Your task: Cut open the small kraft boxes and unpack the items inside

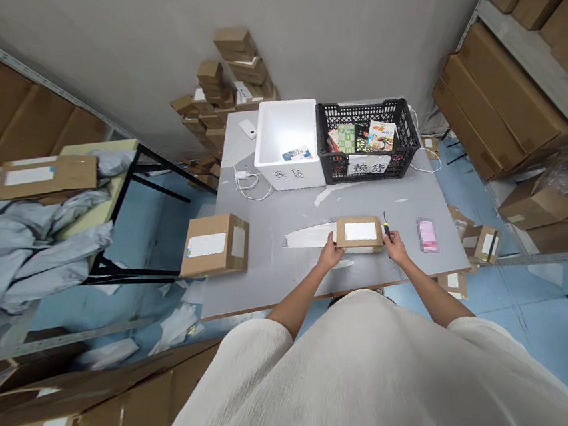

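Observation:
A small cardboard box (368,244) with a white label on top lies near the table's front edge. My left hand (330,253) grips its left end, thumb along the side. At the other end, my right hand (395,246) is closed around a utility knife (387,228) with a dark, yellow-marked handle, its thin blade pointing away from me. The right hand is close against the box; whether it touches cannot be made out. Under and left of the box is a flat white strip (306,236).
The grey table (269,265) also bears a larger cardboard box (215,246), a white foam bin (288,173), a black crate (368,171) with packages, a white cable (253,196) and a pink item (427,235). Stacked boxes (247,69) stand behind; grey parcels (49,251) lie at left.

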### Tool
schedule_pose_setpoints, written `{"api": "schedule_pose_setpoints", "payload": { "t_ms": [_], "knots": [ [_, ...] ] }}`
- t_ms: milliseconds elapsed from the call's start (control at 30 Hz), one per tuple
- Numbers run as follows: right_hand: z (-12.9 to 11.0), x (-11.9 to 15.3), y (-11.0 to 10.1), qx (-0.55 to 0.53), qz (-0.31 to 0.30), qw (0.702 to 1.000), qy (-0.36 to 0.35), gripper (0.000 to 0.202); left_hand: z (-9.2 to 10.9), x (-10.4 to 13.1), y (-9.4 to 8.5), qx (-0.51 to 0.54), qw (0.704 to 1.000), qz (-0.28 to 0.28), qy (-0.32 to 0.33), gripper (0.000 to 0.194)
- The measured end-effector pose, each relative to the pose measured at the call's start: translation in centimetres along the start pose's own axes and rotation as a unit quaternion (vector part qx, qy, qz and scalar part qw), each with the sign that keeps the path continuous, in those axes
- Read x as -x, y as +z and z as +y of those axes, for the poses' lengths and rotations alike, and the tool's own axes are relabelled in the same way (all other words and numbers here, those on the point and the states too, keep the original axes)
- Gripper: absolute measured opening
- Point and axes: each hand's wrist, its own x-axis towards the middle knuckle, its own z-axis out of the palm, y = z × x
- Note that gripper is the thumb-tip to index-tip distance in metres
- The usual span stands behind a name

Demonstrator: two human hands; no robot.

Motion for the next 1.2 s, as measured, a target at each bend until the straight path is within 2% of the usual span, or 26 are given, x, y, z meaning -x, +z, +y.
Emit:
{"api": "schedule_pose_setpoints", "payload": {
  "t_ms": [100, 200, 333, 467, 567, 700, 767, 933, 1067, 1200],
  "knots": [
    [-1.1, -0.5, -0.8, -0.044, 0.027, 0.997, 0.054, 0.048, 1.1, 0.0, -0.9, -0.021, 0.999, 0.033, 0.007, 0.089],
    [-1.7, -1.0, -1.3, -0.074, 0.043, 0.995, 0.055, 0.048, 2.2, -0.3, -1.6, -0.044, 0.997, 0.067, 0.004, 0.073],
    [-1.6, -1.5, -1.1, -0.111, 0.034, 0.992, 0.057, 0.047, 2.9, -0.7, -1.1, -0.049, 0.995, 0.085, 0.020, 0.062],
    [-1.5, -2.0, -1.0, -0.141, 0.033, 0.989, 0.032, 0.055, 2.6, -0.7, -0.3, -0.047, 0.988, 0.090, 0.117, 0.067],
    [-2.0, -2.2, -1.4, -0.119, 0.045, 0.992, 0.000, 0.062, 2.3, -0.3, -0.2, -0.117, 0.970, 0.090, 0.195, 0.057],
    [-3.1, -1.8, -2.8, -0.055, 0.062, 0.995, -0.056, 0.063, 2.3, 0.8, -0.2, -0.211, 0.949, 0.073, 0.224, 0.057],
    [-3.9, -1.5, -3.5, -0.024, 0.041, 0.996, -0.078, 0.062, 2.5, 1.2, -0.2, -0.240, 0.940, 0.061, 0.234, 0.061],
    [-6.7, -2.0, -4.4, 0.070, -0.073, 0.983, -0.153, 0.055, 2.8, 1.7, -0.2, -0.259, 0.934, 0.043, 0.241, 0.069],
    [-9.1, -3.6, -3.7, 0.167, -0.152, 0.951, -0.208, 0.048, 2.9, 1.4, -0.1, -0.246, 0.938, 0.044, 0.239, 0.069],
    [-11.0, -4.9, -2.7, 0.232, -0.183, 0.928, -0.228, 0.044, 2.9, 1.2, 0.0, -0.232, 0.940, 0.050, 0.245, 0.066]
  ]
}}
